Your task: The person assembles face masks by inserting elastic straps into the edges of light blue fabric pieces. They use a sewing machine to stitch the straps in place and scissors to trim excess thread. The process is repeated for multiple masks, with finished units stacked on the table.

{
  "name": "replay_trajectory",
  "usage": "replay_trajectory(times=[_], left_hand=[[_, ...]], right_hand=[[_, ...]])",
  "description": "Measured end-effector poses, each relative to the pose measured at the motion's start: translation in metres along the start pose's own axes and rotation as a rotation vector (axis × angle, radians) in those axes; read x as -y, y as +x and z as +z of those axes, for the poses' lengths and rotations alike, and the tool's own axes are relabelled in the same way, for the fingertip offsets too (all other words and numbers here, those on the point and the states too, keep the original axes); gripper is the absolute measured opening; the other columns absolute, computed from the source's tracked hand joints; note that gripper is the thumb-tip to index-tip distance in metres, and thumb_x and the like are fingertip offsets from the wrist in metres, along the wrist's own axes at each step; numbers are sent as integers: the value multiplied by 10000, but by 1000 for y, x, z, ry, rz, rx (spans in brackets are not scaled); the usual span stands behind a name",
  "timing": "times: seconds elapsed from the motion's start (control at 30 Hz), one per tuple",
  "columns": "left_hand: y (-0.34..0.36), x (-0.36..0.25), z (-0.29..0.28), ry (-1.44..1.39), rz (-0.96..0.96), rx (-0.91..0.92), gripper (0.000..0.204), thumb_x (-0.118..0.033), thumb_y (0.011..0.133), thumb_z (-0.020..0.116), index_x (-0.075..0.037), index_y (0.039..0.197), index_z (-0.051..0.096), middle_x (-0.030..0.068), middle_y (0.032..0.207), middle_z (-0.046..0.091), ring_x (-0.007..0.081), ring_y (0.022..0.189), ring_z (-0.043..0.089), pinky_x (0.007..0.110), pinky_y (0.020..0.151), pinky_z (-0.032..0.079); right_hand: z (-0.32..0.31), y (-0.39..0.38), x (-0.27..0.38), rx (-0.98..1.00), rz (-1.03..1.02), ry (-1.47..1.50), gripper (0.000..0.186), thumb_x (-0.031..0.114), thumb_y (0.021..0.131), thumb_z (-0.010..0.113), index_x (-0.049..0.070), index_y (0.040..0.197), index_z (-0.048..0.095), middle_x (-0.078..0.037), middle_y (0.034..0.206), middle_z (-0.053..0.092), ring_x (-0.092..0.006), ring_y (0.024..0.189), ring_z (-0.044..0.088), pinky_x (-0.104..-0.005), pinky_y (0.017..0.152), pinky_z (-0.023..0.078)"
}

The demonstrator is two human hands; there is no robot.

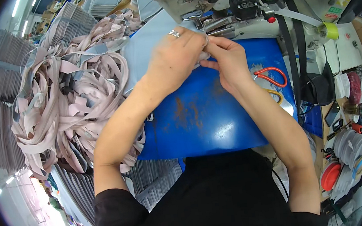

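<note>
Just in front of the sewing machine [223, 9], my two hands meet with their fingertips close together. My left hand [178, 53], ringed and slightly blurred, has its fingers closed. My right hand [230, 59] pinches thumb against fingers beside it. A small pale piece of fabric [204, 57] shows between them; its full shape is hidden by the fingers. Beneath and left of my left hand lies a light blue fabric panel [136, 67], spread on the blue work surface [217, 122].
Tangled pale pink strips [70, 107] heap up at the left, beside stacks of grey panels [2, 132]. Red-handled scissors [281, 76] and yellow-handled scissors [278, 96] lie right of my right wrist. A yellow-green tape roll [330, 30] and a dark strap [289, 57] are farther right.
</note>
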State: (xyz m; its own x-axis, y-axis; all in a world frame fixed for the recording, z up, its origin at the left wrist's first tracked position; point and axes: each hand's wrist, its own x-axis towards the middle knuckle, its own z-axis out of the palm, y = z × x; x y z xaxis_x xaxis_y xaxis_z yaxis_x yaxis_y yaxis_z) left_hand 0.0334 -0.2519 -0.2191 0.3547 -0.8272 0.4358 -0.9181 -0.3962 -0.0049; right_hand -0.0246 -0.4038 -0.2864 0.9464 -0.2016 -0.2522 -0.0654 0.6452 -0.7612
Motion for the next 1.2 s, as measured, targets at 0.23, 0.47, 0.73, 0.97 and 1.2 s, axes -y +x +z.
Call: replay_trajectory(times=[0.23, 0.47, 0.73, 0.97, 1.2], left_hand=[[-27, 26, -21, 66, -422, 372, 789, -153, 795, 813, -239, 1516, 504, 72, 888, 663, 322, 826, 695, 441, 724, 564], [-16, 9, -44, 214, -52, 376, 749, -51, 840, 673, -312, 1527, 527, 103, 782, 571, 333, 675, 635, 456, 655, 546], [14, 26, -69, 80, 151, 437, 492, -113, 852, 684, -188, 1337, 715, 123, 795, 607, 328, 671, 655, 448, 633, 540], [36, 24, -67, 231, 222, 543, 413, -120, 882, 657, -123, 1290, 723, 140, 801, 665, 339, 700, 709, 443, 643, 561], [42, 11, -63, 354, 229, 551, 328, -124, 932, 610, -24, 1229, 706, 174, 792, 705, 344, 731, 738, 442, 632, 591]], right_hand=[[10, 3, -2, -67, -70, -94, 185, 63, 867, 761, -38, 1013, 710, -88, 926, 733, -139, 814, 704, -288, 719, 586], [10, 3, -13, -157, -257, -436, 248, 36, 806, 750, -36, 1041, 713, -71, 945, 714, -155, 807, 654, -284, 727, 513], [-3, -11, 13, -8, 27, -288, 285, 77, 849, 764, 32, 1130, 743, -13, 969, 709, -93, 857, 642, -267, 748, 519], [9, 1, 3, -79, 39, -137, 217, 147, 915, 773, 57, 1104, 717, -1, 985, 708, -95, 875, 643, -325, 814, 577], [13, 0, 17, -90, 128, -184, 175, 154, 917, 769, 69, 1056, 706, -8, 972, 710, -105, 870, 635, -333, 788, 598]])
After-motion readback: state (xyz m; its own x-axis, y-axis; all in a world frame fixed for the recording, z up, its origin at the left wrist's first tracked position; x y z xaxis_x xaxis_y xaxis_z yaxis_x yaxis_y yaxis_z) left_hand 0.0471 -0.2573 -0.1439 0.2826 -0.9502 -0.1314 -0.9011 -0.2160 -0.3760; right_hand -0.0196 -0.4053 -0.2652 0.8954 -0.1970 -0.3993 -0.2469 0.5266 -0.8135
